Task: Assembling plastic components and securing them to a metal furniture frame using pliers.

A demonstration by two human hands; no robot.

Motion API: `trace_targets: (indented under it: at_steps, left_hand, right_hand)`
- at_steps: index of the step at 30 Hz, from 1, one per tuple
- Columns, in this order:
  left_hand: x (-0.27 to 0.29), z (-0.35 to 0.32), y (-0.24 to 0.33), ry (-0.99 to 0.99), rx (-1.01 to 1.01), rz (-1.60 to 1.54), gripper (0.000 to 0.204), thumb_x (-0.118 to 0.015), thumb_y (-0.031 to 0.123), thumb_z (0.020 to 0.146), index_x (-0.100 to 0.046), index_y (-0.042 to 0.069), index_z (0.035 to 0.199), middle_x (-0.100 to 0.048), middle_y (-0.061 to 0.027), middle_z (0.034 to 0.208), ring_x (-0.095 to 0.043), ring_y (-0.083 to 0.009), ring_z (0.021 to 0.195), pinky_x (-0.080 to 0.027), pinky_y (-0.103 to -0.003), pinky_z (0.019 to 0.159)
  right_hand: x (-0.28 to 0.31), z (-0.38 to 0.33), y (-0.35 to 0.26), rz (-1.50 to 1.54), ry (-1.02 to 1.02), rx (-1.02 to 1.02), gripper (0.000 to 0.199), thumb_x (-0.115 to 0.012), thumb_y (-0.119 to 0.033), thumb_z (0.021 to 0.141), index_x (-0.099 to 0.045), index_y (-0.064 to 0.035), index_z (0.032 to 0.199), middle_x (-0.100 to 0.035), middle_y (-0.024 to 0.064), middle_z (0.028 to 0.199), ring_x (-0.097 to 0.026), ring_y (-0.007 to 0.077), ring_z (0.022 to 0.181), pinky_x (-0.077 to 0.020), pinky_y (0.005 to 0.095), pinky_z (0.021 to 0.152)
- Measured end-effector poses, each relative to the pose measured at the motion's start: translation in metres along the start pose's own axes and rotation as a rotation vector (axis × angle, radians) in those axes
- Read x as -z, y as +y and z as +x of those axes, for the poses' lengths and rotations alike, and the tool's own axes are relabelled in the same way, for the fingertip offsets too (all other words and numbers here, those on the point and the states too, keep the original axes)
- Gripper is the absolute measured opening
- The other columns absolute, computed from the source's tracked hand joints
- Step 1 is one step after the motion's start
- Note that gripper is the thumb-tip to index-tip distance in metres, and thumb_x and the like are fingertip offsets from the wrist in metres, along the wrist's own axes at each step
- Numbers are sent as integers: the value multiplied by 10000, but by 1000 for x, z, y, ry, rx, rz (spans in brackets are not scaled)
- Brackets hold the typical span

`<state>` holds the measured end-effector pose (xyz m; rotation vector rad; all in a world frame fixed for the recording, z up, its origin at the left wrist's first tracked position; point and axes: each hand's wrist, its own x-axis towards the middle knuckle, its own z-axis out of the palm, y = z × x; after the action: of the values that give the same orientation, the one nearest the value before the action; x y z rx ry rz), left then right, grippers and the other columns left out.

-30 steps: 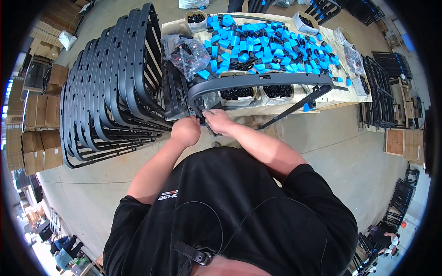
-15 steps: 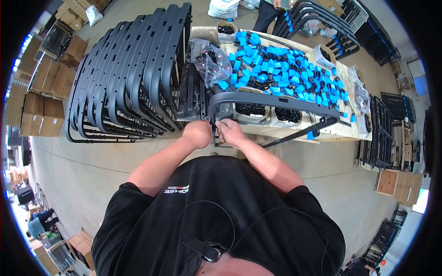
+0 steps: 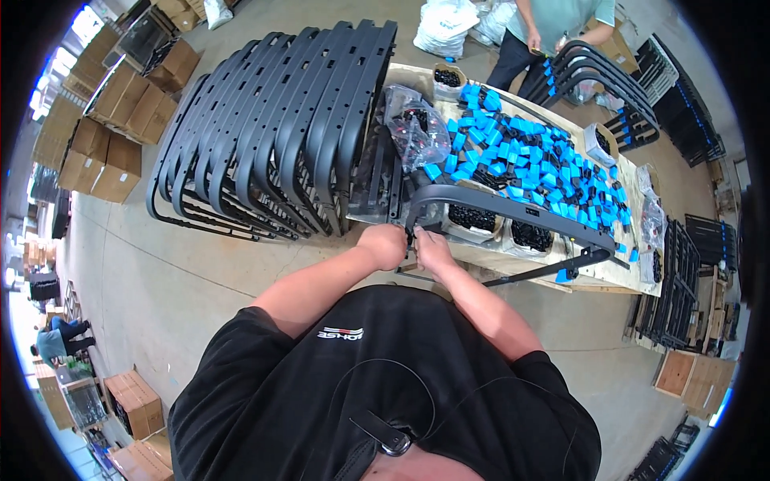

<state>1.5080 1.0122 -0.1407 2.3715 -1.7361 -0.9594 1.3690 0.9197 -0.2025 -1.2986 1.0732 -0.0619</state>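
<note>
A black metal frame (image 3: 513,207) with rounded corners lies across the near side of a wooden worktable, its left leg bent down toward me. Both my hands meet at that leg, just off the table's near edge. My left hand (image 3: 383,245) is closed in a fist against the left side of the leg; what its fingers hold is hidden. From the right, my right hand (image 3: 434,250) pinches at the same leg, thumb and fingers pressed close to it. Behind the frame, blue and black plastic pieces (image 3: 513,152) lie in a loose heap.
Similar black frames (image 3: 273,120) stand in a tight row at left. The worktable (image 3: 613,276) also carries a clear plastic bag (image 3: 417,132) and boxes of small black parts (image 3: 532,235). A co-worker (image 3: 553,32) stands at the far side near more frames (image 3: 593,80). Cartons (image 3: 104,160) are stacked farther left.
The whole view has shifted, so the table and frames sit farther right and lower. My hands stay together at the same leg of the frame. More of the co-worker shows.
</note>
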Motion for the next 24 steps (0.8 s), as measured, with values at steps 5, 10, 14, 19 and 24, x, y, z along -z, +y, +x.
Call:
trace_targets:
  at_steps: [5, 10, 14, 19, 24]
  left_hand:
    - [-3, 2, 1, -11, 8, 19, 331, -481, 255, 976, -700, 10, 937, -718, -230, 983, -686, -402, 955, -537, -504, 855]
    - [-5, 0, 1, 38, 22, -3, 322, -490, 246, 964, -703, 9, 918, -719, -231, 972, -689, -405, 943, -542, -504, 846]
    - [2, -1, 6, -34, -9, 28, 304, -499, 232, 948, -704, 9, 917, -721, -235, 968, -693, -404, 936, -547, -501, 838]
    - [8, -2, 9, -31, -10, 49, 287, -498, 215, 942, -698, 9, 928, -718, -234, 971, -694, -400, 937, -543, -511, 831]
    - [-3, 2, 4, 52, -40, 75, 332, -454, 261, 1001, -656, 0, 960, -706, -242, 980, -677, -421, 941, -526, -526, 843]
  right_hand:
    - [-8, 9, 20, -5, 128, 208, 431, -526, -368, 1017, -639, 13, 849, -618, 83, 693, -587, 196, 642, -467, 383, 567]
    - [-9, 9, 20, 71, 105, 61, 384, -496, -381, 1043, -602, -61, 859, -505, 15, 652, -484, 140, 527, -409, 314, 439]
    - [-9, 19, 35, 22, 117, 133, 389, -503, -386, 1024, -634, -22, 979, -604, 119, 812, -578, 249, 736, -460, 382, 649]
    - [-11, 12, 28, -147, 136, 296, 476, -438, -388, 1026, -667, 16, 1130, -670, 279, 1125, -610, 453, 1110, -464, 472, 937]
    - [-17, 2, 19, -140, 249, 285, 497, -439, -403, 1035, -670, 34, 1088, -679, 277, 1007, -630, 439, 996, -472, 488, 904]
